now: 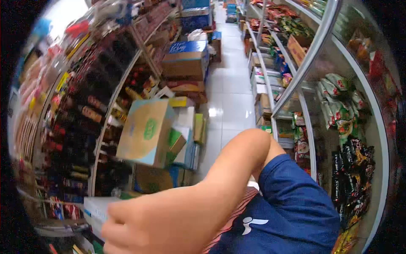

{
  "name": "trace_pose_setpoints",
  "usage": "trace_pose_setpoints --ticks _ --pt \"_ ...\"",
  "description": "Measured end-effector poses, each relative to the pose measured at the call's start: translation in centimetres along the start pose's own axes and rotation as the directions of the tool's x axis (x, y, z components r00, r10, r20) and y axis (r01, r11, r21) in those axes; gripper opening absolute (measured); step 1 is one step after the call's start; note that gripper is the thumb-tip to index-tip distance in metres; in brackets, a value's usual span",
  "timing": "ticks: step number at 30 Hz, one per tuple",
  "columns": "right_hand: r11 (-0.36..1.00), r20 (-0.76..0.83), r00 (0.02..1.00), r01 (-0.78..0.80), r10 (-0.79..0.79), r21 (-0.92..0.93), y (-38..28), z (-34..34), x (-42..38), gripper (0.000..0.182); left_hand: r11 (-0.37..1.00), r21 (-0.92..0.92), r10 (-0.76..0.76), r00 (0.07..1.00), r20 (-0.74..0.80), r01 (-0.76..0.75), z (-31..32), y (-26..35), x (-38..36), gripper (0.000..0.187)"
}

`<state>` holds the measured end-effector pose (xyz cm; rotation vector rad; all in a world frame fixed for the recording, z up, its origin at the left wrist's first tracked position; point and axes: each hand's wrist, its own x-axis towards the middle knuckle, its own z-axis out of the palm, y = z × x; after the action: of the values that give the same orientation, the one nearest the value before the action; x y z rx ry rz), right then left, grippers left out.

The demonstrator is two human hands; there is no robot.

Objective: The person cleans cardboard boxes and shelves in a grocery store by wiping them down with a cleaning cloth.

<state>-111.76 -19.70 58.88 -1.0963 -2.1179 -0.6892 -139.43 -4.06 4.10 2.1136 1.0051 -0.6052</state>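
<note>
My right arm, in a dark blue sleeve, bends at the elbow and reaches across my body to the lower left. At its end, my right hand (141, 224) is closed, its fingers curled and slightly blurred. What lies within the fingers is hidden, and I cannot tell what they hold. A white and pale blue box (95, 208) shows just behind the knuckles, overlapped by them in this view. Beyond the wrist stands a tan carton (146, 129) with a green oval mark. My left hand is out of view.
Stacked cartons (184, 63) line the left of a white tiled aisle (234, 80). Packed shelves rise at the far left. Along the right, a metal-framed rack (306, 67) holds green-white packets (336, 99) and black packets (351, 169).
</note>
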Motion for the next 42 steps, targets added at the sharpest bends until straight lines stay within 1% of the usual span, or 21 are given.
trace_pose_setpoints --ticks 3,6,8,9,10,12,14,15,17,18,19,20,21,23,25,26,29,34,39,41,42 --pt "0.948 0.428 0.893 -0.244 0.138 0.204 4.2 -0.8 -8.6 0.015 0.996 0.090 0.026 1.000 0.002 -0.026 0.5 4.8 3.2 0.027" --pt "0.880 0.438 0.806 -0.470 0.399 0.064 6.9 -0.5 -17.6 0.019 0.970 0.169 0.189 0.979 -0.077 -0.174 -0.2 10.7 7.2 0.026" --pt "0.757 0.472 0.664 -0.653 0.581 -0.014 7.6 -0.1 -24.2 0.021 0.937 0.187 0.334 0.913 -0.235 -0.295 -2.4 19.2 6.4 0.028" --pt "0.656 0.580 0.519 -0.754 0.628 -0.037 7.9 -0.4 -26.5 0.023 0.921 0.187 0.386 0.859 -0.337 -0.341 -3.9 25.0 4.8 0.030" --pt "0.540 0.674 0.357 -0.838 0.647 -0.075 8.1 -0.5 -28.8 0.025 0.899 0.127 0.438 0.846 -0.303 -0.420 -4.0 27.3 6.9 0.032" --pt "0.474 0.582 0.357 -0.878 0.730 -0.056 8.2 0.8 -33.9 0.030 0.827 0.058 0.556 0.798 -0.233 -0.560 -5.7 35.4 7.7 0.032" --pt "0.408 0.478 0.349 -0.913 0.806 -0.022 8.3 2.7 -38.1 0.036 0.723 -0.224 0.643 0.755 -0.127 -0.654 -5.3 40.7 10.8 0.029" --pt "0.326 0.402 0.314 -0.944 0.860 0.039 8.6 3.6 -39.7 0.040 0.720 -0.226 0.644 0.753 -0.133 -0.656 -5.7 43.9 10.9 0.029" --pt "0.258 0.324 0.276 -0.961 0.905 0.097 10.2 3.7 -41.5 0.045 0.544 -0.673 0.617 0.783 -0.086 -0.502 -6.2 50.3 10.8 0.028" --pt "0.139 0.287 0.166 -0.984 0.944 0.112 11.1 3.2 -41.7 0.047 0.535 -0.674 0.621 0.778 -0.095 -0.509 -5.8 52.2 12.2 0.028" --pt "0.020 0.251 0.053 -0.991 0.967 0.131 12.3 2.8 -42.3 0.049 0.447 -0.813 0.596 0.802 -0.040 -0.373 -5.4 54.0 13.9 0.028" --pt "-0.047 0.240 -0.008 -0.987 0.971 0.157 13.7 2.5 -43.5 0.043 0.338 -0.915 0.580 0.815 0.019 -0.219 -5.0 55.9 15.8 0.027" --pt "-0.033 0.238 0.004 -0.988 0.971 0.151 15.4 2.1 -45.1 0.043 0.336 -0.922 0.582 0.812 0.043 -0.192 -4.4 57.7 17.6 0.027" --pt "-0.124 0.141 -0.106 -0.984 0.984 0.130 18.7 1.9 -48.4 0.038 0.299 -0.954 0.578 0.800 0.163 -0.022 -3.5 61.2 20.8 0.032" --pt "-0.102 0.101 -0.091 -0.988 0.991 0.114 22.4 0.7 -51.0 0.036 0.347 -0.930 0.652 0.743 0.150 -0.116 -5.7 65.7 21.5 0.031" --pt "-0.093 0.069 -0.087 -0.990 0.994 0.103 24.3 0.2 -51.9 0.034 0.475 -0.864 0.597 0.781 0.180 -0.164 -5.2 67.0 24.5 0.030" --pt "-0.114 0.013 -0.113 -0.983 0.994 0.144 30.6 -2.0 -51.9 0.033 0.498 -0.832 0.668 0.720 0.190 -0.243 -10.3 73.2 25.8 0.030" --pt "-0.115 -0.084 -0.124 -0.989 0.989 0.098 39.6 -3.3 -52.7 0.032 0.591 -0.756 0.626 0.751 0.208 -0.283 -13.7 79.9 33.7 0.034" --pt "-0.140 -0.200 -0.176 -0.974 0.964 0.179 45.6 -4.7 -56.5 0.030 0.559 -0.764 0.667 0.721 0.185 -0.321 -15.0 85.4 37.4 0.034" --pt "-0.144 -0.202 -0.178 -0.974 0.963 0.174 47.5 -5.0 -59.7 0.029 0.562 -0.804 0.647 0.708 0.282 -0.194 -14.3 87.5 39.0 0.033" --pt "-0.146 -0.208 -0.178 -0.976 0.962 0.162 48.6 -5.4 -61.0 0.027 0.539 -0.786 0.685 0.701 0.199 -0.303 -13.8 88.8 39.9 0.032"
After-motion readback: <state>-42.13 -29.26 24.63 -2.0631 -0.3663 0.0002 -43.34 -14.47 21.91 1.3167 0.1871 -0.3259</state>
